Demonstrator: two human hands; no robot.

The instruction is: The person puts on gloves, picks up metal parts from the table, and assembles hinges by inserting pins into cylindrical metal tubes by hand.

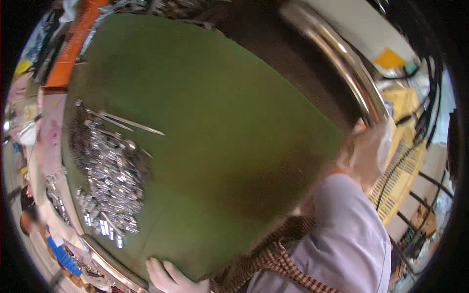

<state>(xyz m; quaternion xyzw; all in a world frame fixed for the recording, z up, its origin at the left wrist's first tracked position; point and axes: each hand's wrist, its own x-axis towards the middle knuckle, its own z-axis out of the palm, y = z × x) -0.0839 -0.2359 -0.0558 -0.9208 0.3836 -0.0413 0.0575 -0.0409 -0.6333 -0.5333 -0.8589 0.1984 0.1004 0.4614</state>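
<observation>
My left hand (171,277), in a pale glove, rests at the near edge of a green work surface (210,112). Its fingers are apart and hold nothing. My right hand (364,149) reaches past the right edge of the surface, close to the lower end of a thick shiny metal tube (349,68). Motion blur smears its fingers, so I cannot tell whether it grips anything. A heap of small shiny metal pieces (115,171) lies on the left of the surface. Beside the heap's far end lies a slender pointed metal tool (134,125), like tweezers.
An orange strip-like piece (71,49) and a pink box (51,127) line the left edge. A bent metal rail (115,268) runs along the near left. Right of my right arm stand a cream slotted plastic crate (398,176) and black cables (432,102). Another person (31,219) is at far left.
</observation>
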